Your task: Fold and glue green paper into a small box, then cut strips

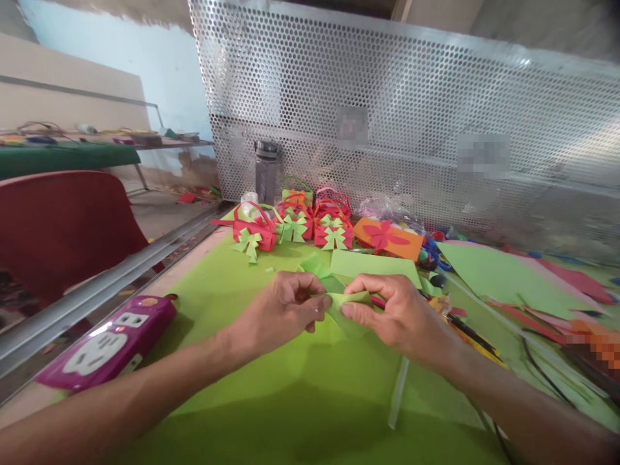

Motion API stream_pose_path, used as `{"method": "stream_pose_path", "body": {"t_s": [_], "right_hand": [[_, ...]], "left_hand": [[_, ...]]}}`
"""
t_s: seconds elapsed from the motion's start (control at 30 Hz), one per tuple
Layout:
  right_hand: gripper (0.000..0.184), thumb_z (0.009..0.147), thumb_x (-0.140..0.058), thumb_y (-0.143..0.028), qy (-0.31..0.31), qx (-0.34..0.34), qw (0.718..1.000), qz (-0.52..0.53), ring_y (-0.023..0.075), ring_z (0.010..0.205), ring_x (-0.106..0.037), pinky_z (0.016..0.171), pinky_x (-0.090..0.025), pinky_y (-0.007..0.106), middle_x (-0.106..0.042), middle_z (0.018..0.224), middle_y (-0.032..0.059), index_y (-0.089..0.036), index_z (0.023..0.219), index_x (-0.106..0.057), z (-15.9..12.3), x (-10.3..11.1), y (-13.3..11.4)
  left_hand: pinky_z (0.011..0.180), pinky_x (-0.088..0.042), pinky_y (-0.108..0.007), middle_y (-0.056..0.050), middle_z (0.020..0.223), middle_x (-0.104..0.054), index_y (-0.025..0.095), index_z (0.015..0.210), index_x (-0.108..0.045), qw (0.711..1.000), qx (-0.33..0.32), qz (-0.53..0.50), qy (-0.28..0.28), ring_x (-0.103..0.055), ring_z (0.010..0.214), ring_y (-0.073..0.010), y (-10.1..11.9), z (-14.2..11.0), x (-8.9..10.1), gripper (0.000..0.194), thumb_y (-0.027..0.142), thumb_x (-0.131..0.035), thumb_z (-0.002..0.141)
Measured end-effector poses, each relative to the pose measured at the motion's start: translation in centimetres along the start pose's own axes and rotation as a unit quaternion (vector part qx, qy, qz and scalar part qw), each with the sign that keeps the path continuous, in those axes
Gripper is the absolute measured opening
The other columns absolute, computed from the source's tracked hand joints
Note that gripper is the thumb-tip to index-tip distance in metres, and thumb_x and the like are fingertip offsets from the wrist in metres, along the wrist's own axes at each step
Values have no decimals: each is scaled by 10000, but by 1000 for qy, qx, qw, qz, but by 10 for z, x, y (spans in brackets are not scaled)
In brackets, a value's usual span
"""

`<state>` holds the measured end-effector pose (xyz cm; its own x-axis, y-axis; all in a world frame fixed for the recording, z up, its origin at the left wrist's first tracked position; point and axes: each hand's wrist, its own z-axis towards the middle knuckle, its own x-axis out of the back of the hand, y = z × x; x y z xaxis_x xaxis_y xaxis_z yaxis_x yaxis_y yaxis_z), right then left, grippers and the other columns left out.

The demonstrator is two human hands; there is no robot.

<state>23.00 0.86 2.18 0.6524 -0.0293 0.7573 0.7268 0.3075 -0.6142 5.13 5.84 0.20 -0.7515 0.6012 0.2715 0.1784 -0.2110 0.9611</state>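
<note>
Between both hands, above the green tabletop (232,394), is a piece of light green paper (357,299) with a fold in it. My left hand (298,302) pinches its left end between thumb and fingers. Gripping the right part is my right hand (387,310), thumb in front and fingers behind. Something thin and pink shows by the right fingers; I cannot make out what it is. Behind the hands lie more pale green paper (312,265) and a flat light green sheet (375,265). A clear stick (399,394) rests below the right hand.
Small red paper baskets (334,234) with green bows stand at the back, near a grey bottle (266,171) and a perforated metal panel (387,84). An orange card (407,242) lies beside them. A purple power strip (109,342) is at left; paper sheets (504,278) spread at right.
</note>
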Motion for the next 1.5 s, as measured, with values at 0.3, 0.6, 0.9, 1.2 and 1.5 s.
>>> {"method": "stream_pose_path", "body": {"t_s": [0.3,0.6,0.9,1.2,1.5], "right_hand": [[80,752,-596,-267,7,24,1000,5,119,624,-520,585,-382,233,-601,670,-26,-189,739,-613,-1,-5,-4],[67,758,-594,-250,-2,29,999,14,128,673,-559,647,-413,250,-651,729,-19,-197,772,-631,-2,-8,-1],[86,766,-607,-270,-14,14,1000,21,128,665,-551,630,-393,249,-639,717,-20,-185,762,-622,0,-10,-1],[196,789,-584,-368,-33,7,999,36,126,605,-527,557,-390,241,-604,663,-24,-178,766,-624,0,-11,3],[160,759,-626,-340,-30,-8,995,91,149,686,-579,647,-428,267,-640,716,-15,-182,767,-614,2,-13,5]], "left_hand": [[483,-385,-211,33,606,-536,161,782,-500,998,-32,47,7,-503,523,-95,-4,-4,-5,85,243,-500,804],[453,-298,-195,53,574,-466,163,781,-500,988,-81,132,19,-389,504,-77,-2,-7,-8,42,157,-460,793],[491,-339,-216,35,616,-544,132,1102,-473,975,-127,184,8,-485,537,-103,-2,-9,-9,350,62,-450,760],[526,-361,-230,35,631,-545,125,1229,-391,957,-185,224,11,-520,561,-112,-8,-9,-9,508,31,-417,730],[577,-424,-268,-29,743,-609,109,1302,-308,936,-210,283,-7,-579,625,-153,-10,-10,-9,589,39,-403,725]]}}
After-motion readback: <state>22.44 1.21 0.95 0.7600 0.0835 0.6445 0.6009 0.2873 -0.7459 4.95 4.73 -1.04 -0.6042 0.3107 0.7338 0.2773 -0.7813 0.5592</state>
